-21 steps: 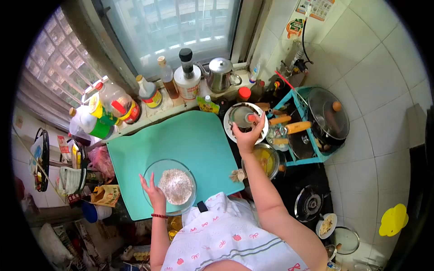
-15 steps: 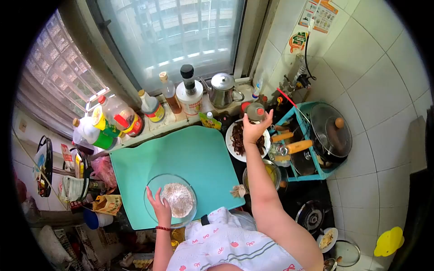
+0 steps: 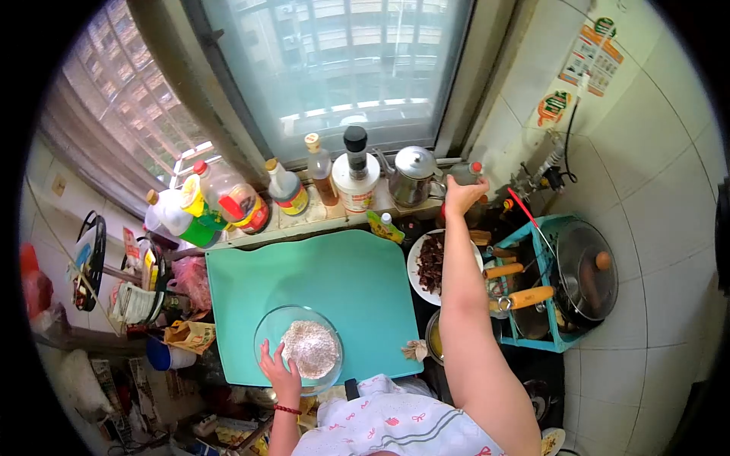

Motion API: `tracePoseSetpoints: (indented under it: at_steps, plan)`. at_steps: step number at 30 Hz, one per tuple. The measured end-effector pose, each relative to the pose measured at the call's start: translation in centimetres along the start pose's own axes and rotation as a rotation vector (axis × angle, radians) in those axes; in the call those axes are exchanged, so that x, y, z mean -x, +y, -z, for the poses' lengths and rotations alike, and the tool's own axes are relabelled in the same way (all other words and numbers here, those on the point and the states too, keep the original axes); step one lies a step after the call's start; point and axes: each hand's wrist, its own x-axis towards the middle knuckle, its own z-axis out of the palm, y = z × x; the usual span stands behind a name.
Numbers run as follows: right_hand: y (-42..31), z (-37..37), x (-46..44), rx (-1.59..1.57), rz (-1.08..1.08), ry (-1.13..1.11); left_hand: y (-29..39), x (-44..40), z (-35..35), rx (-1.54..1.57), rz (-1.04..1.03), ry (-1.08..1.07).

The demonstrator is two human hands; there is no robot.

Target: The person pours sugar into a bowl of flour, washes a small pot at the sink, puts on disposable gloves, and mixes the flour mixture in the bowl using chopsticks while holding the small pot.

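Note:
A clear glass bowl (image 3: 262,334) with a heap of white flour (image 3: 312,349) sits on the green mat (image 3: 319,273). My left hand (image 3: 283,374) rests at the bowl's left front rim, its fingers spread. At the window sill, right of the metal kettle (image 3: 413,178), my right hand (image 3: 464,196) is closed round a small clear jar (image 3: 461,172) with a red cap. Part of the grip is hidden behind the hand. Below my right forearm lies a white plate (image 3: 414,262) of dark brown pieces (image 3: 431,262).
Bottles (image 3: 285,186) and a white tub (image 3: 356,182) line the sill. At right stands a blue rack (image 3: 559,338) with wooden-handled utensils (image 3: 525,298) and a lidded pot (image 3: 585,270). A metal bowl (image 3: 434,338) is partly behind my right arm.
My right hand has moved towards the window with the red-capped jar, up beside the kettle. My left hand stays at the bowl. The whole view has shifted.

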Motion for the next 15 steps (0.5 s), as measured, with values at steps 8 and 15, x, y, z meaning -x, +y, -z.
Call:
tracePoseSetpoints:
  at_steps: [8, 15]
  plan:
    - [1.3, -1.4, -1.7, 0.074, -0.014, -0.205, 0.2, 1.0, 1.0, 0.147, 0.071, -0.02]
    - [2.6, 1.8, 0.6, -0.28, -0.055, -0.288, -2.1, -0.4, 2.4, 0.96, 0.131, -0.236]
